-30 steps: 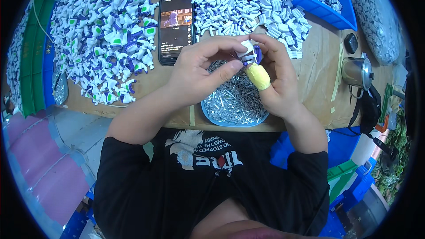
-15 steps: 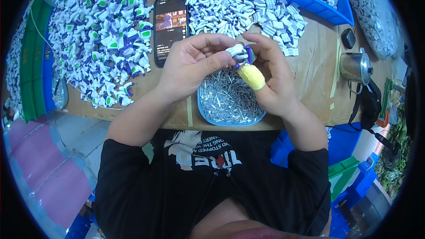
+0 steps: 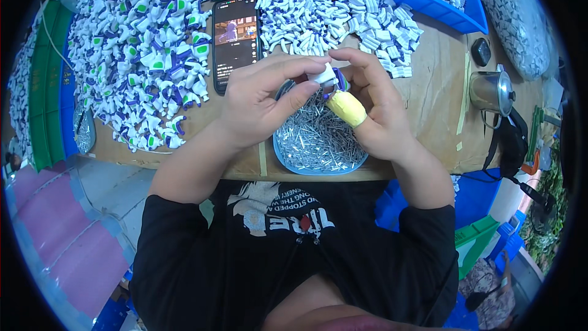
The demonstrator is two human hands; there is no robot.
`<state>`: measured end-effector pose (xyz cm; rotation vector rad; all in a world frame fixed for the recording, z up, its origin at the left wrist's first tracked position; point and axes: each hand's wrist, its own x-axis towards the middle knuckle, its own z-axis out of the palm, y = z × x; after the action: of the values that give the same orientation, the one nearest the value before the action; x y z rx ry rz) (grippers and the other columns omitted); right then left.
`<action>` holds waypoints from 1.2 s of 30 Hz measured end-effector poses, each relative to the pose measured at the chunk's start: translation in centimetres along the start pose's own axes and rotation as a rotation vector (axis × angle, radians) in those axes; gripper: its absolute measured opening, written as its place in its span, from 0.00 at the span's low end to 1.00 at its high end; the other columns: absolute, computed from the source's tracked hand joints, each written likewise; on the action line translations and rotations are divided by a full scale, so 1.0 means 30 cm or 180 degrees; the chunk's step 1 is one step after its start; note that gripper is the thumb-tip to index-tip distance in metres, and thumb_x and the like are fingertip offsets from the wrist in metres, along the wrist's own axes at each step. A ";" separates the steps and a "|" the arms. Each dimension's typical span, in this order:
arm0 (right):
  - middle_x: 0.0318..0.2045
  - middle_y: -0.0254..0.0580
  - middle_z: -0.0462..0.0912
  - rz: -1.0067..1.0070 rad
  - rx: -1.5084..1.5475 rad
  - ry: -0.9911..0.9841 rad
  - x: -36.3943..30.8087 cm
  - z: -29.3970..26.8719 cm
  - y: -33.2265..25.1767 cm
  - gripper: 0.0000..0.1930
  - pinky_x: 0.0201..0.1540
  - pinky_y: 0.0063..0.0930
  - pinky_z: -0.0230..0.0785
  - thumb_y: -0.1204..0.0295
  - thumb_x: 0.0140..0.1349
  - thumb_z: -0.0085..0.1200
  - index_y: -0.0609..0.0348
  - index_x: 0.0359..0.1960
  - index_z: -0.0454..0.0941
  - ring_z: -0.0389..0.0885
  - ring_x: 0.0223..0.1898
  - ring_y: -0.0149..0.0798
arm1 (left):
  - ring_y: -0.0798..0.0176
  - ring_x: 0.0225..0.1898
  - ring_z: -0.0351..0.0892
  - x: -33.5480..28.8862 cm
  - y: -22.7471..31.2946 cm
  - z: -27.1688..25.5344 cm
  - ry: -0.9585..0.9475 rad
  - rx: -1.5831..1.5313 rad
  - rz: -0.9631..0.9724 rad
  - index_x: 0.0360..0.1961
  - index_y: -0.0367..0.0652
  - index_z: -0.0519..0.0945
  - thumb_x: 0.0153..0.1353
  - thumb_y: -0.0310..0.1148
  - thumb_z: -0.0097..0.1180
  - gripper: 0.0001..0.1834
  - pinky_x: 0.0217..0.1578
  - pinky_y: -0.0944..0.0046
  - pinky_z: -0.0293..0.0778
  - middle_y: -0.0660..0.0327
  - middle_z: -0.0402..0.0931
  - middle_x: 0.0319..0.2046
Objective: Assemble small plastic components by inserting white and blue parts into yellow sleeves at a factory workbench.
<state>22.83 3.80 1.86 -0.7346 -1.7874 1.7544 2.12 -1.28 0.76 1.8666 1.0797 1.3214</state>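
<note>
Above a light-blue tray point(image 3: 320, 171) full of thin metal pins point(image 3: 321, 138), my two hands meet at small plastic toy parts. My left hand point(image 3: 254, 98) pinches a white part point(image 3: 323, 75) between thumb and fingers. In my right hand point(image 3: 381, 116) is a toy body part point(image 3: 341, 79) in purple and white, partly hidden by the fingers. Yellow tape point(image 3: 347, 109) wraps the right thumb. The two parts touch or nearly touch; whether they are joined I cannot tell.
White-and-purple toy bodies point(image 3: 147, 55) are heaped at left, beside a phone point(image 3: 236, 49). Behind my hands lie curved limb pieces point(image 3: 300, 15) and short white pieces point(image 3: 386, 30). Blue bins point(image 3: 441, 12) stand beyond; a metal mug point(image 3: 492, 93) is at right. Someone's patterned clothing point(image 3: 490, 288) shows lower right.
The white part has turned between my left fingers, and that hand has shifted slightly. My right hand stays almost in place. Patterned clothing has come into view at lower right.
</note>
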 end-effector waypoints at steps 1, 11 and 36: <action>0.48 0.45 0.73 0.0072 0.0126 -0.0044 -0.001 -0.002 -0.005 0.27 0.52 0.27 0.65 0.76 0.62 0.51 0.62 0.62 0.58 0.73 0.49 0.33 | 0.62 0.44 0.79 0.002 0.002 0.001 0.0003 0.0004 0.0006 0.50 0.31 0.75 0.58 0.25 0.59 0.18 0.43 0.66 0.75 0.51 0.76 0.47; 0.54 0.42 0.70 -0.0531 -0.0632 0.0305 0.011 -0.052 0.026 0.22 0.55 0.28 0.64 0.77 0.63 0.51 0.60 0.59 0.66 0.72 0.52 0.34 | 0.60 0.31 0.77 -0.047 0.137 0.086 0.0044 0.0888 0.1382 0.33 0.43 0.80 0.47 0.29 0.62 0.10 0.30 0.63 0.73 0.56 0.77 0.35; 0.36 0.32 0.72 -0.1398 -0.0412 0.0487 0.016 0.011 0.043 0.19 0.40 0.18 0.62 0.79 0.60 0.50 0.62 0.54 0.68 0.69 0.36 0.24 | 0.40 0.42 0.75 -0.635 -0.003 0.344 -0.2714 0.1008 -0.2399 0.36 0.31 0.78 0.68 0.58 0.32 0.36 0.47 0.49 0.69 0.41 0.77 0.37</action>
<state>22.27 3.91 0.55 -0.4643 -1.8033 1.2725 8.60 -18.06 -11.31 1.6671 1.3173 -0.0901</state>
